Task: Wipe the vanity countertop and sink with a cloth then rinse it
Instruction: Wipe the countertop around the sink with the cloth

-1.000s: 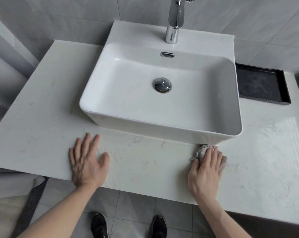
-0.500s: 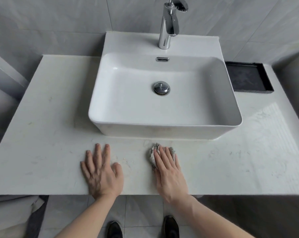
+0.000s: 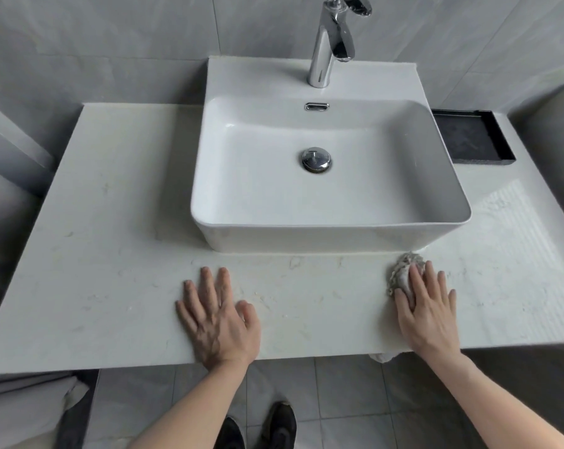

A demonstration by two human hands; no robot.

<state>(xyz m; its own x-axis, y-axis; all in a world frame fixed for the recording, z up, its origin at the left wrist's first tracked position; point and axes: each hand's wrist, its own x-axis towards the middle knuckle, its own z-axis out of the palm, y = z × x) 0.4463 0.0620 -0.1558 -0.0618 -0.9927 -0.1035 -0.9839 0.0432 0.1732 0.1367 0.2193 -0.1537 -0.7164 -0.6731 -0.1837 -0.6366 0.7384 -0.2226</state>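
Observation:
A white rectangular vessel sink [image 3: 332, 236] stands on the pale marble countertop [image 3: 112, 254], with a chrome faucet [image 3: 331, 43] at its back. My right hand [image 3: 428, 309] presses flat on a crumpled grey cloth [image 3: 402, 270] on the front strip of the counter, just below the sink's front right corner. My left hand [image 3: 217, 315] lies flat, fingers spread, on the counter in front of the sink's left part, holding nothing. Most of the cloth is hidden under my right palm.
A black tray [image 3: 501, 162] sits on the counter to the right of the sink, against the wall. Grey tiled walls close in behind and at both sides. The counter's front edge runs just under my wrists; my shoes show on the floor below.
My right hand slid the cloth left along the front strip toward the middle, then back right to the sink's front right corner. My left hand stayed planted.

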